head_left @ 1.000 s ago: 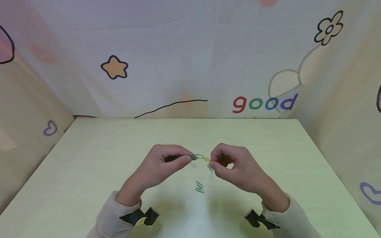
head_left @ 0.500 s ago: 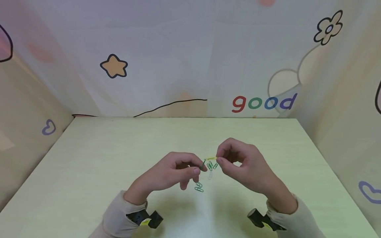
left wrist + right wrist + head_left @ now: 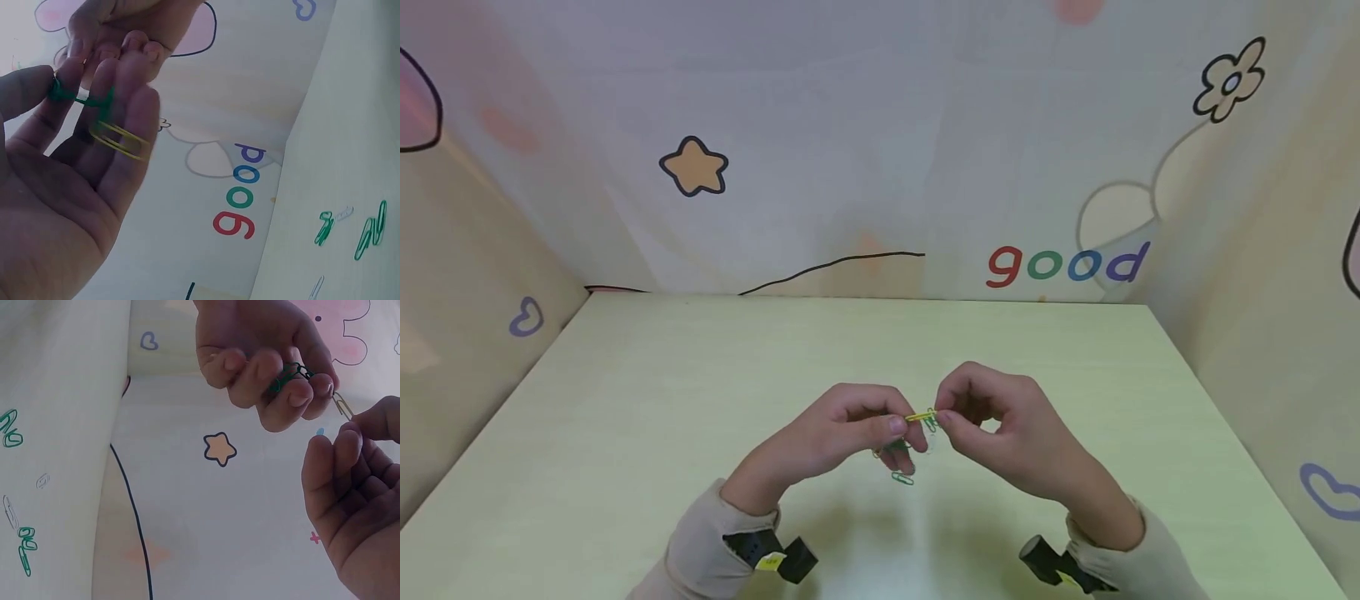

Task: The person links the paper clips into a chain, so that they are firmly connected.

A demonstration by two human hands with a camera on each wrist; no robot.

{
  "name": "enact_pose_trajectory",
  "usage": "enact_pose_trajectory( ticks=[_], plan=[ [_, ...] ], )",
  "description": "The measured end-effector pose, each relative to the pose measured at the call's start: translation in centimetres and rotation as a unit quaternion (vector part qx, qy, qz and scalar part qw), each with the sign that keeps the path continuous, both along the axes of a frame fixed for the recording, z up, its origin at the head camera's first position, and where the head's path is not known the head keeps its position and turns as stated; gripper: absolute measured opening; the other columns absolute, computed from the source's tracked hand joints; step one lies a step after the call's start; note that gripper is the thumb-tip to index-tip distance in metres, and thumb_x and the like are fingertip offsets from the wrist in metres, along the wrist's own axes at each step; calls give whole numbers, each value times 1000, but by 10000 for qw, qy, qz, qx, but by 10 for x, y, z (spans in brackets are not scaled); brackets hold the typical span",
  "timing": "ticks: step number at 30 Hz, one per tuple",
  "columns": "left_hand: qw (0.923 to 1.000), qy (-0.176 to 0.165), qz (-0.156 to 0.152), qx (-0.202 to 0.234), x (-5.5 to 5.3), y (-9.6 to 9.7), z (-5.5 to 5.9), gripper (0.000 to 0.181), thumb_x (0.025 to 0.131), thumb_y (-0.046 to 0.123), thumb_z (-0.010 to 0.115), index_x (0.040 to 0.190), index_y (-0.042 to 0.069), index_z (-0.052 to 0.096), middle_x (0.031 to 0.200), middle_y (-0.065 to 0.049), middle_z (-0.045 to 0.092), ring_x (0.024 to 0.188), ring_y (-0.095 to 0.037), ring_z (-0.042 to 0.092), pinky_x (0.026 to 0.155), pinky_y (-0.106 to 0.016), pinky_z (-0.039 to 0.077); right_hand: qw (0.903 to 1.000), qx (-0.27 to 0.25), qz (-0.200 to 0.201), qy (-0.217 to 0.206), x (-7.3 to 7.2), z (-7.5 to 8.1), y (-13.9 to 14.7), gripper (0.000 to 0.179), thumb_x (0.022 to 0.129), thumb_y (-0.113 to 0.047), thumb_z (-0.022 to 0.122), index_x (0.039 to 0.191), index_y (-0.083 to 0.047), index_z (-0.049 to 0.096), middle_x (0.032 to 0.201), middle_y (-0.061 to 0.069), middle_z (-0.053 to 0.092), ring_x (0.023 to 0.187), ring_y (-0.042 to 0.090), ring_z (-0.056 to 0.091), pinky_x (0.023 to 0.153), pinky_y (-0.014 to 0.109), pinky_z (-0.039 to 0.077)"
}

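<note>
- In the head view a yellow paper clip [image 3: 917, 417] sits between the 2 hands, above the table [image 3: 700, 358], its long axis running nearly from 9 to 3 o'clock with the 3 o'clock end a little higher
- The left hand [image 3: 850, 427] lies at 9 o'clock from that clip and the right hand [image 3: 1022, 425] at 3 o'clock; both reach it at the fingertips, so neither is clearly nearer
- The right hand pinches the 3 o'clock end of the yellow paper clip between thumb and finger
- The left hand has thumb and finger drawn together on green paper clips [image 3: 78, 100], with the other end of the yellow paper clip at its fingertips; its remaining fingers are loosely bent and a little apart
- A second yellow paper clip [image 3: 122, 140] hangs across the left hand's fingers, below the green ones; blur hides whether they are linked
- On the table a loose green clip [image 3: 902, 478] lies near 6 o'clock from the hands' meeting point, and more green clips [image 3: 931, 423] show close by the right fingertips
- The right wrist view also shows a clear clip [image 3: 10, 512] on the table
</note>
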State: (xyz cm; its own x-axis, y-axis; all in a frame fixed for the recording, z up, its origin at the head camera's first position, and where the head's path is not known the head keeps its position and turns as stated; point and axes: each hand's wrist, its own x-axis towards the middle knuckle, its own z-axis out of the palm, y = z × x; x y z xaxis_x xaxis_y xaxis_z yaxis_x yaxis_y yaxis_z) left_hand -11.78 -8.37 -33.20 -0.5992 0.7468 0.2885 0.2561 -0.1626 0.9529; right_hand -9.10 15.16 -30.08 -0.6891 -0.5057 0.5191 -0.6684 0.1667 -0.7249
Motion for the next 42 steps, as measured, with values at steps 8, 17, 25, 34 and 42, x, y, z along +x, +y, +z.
enact_pose_trajectory(
  ticks=[8, 17, 25, 34, 42],
  plan=[
    [9997, -68, 37, 249, -1, -5, 4, 21, 103, 10, 51, 93, -3, 65, 89, -19, 67, 83, -30, 68, 84, -48, 54, 10000, 34, -35, -11, -3, -3, -1, 22, 90, 11, 64, 95, -10, 63, 81, -2, 60, 64, 14, 57, 56, 28, 51],
    [9972, -152, 705, 192, -5, -26, 11, 16, 101, 8, 54, 91, 0, 64, 59, -7, 38, 49, -16, 29, 45, -24, 29, 9742, 1541, -972, -1329, -27, -24, 6, 7, 96, -6, 64, 94, -13, 65, 79, -2, 61, 70, 18, 57, 61, 30, 49],
    [9929, 33, 1161, 245, -11, -43, 15, 17, 101, 9, 53, 95, 3, 67, 56, -2, 29, 49, -16, 21, 45, -24, 17, 9185, 3179, -1257, -1990, -55, -72, 1, 5, 93, -12, 69, 90, -12, 65, 74, 0, 56, 67, 17, 51, 59, 32, 44],
    [9933, 162, 1137, 87, -13, -42, 17, 17, 101, 11, 56, 96, -1, 67, 57, -3, 32, 49, -16, 25, 46, -25, 21, 8924, 3696, -1388, -2185, -56, -95, -9, 19, 88, -16, 77, 89, -11, 59, 74, -1, 57, 68, 15, 51, 63, 31, 43],
    [9935, 213, 1116, 62, -13, -41, 17, 16, 100, 9, 57, 96, -4, 66, 56, -3, 31, 48, -16, 24, 46, -25, 21, 8812, 4060, -1536, -1872, -51, -98, -14, 21, 88, -15, 78, 82, -14, 57, 72, -2, 55, 68, 15, 50, 62, 31, 41]
  ],
)
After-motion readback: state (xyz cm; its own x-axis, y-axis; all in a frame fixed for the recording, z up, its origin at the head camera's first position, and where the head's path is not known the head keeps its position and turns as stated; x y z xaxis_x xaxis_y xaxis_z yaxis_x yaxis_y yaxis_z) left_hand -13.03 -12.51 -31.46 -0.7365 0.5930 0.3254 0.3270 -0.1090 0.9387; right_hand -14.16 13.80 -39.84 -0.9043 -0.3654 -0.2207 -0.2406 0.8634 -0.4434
